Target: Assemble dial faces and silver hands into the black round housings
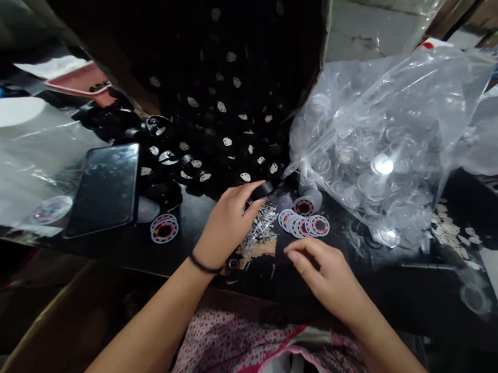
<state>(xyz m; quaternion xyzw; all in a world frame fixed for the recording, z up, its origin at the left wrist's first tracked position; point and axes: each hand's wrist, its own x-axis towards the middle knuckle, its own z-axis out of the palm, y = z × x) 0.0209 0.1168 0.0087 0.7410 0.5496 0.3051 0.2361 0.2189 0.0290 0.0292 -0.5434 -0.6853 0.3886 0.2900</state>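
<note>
My left hand (228, 223) reaches forward, its fingertips closed on a small round black part (262, 190) at the front of a big heap of black parts (218, 131). A pile of small silvery metal pins (260, 229) lies just right of that hand. My right hand (324, 272) hovers low over the dark table (181, 244), fingers curled together in a pinch; what they hold is too small to make out. Several round printed discs (304, 224) lie fanned out just beyond my right hand.
A large clear plastic bag (381, 153) of transparent round covers sits at the right. A black phone (105, 189) lies at the left, with a stack of printed discs (165, 228) beside it and a pink tray (83, 83) at the far left.
</note>
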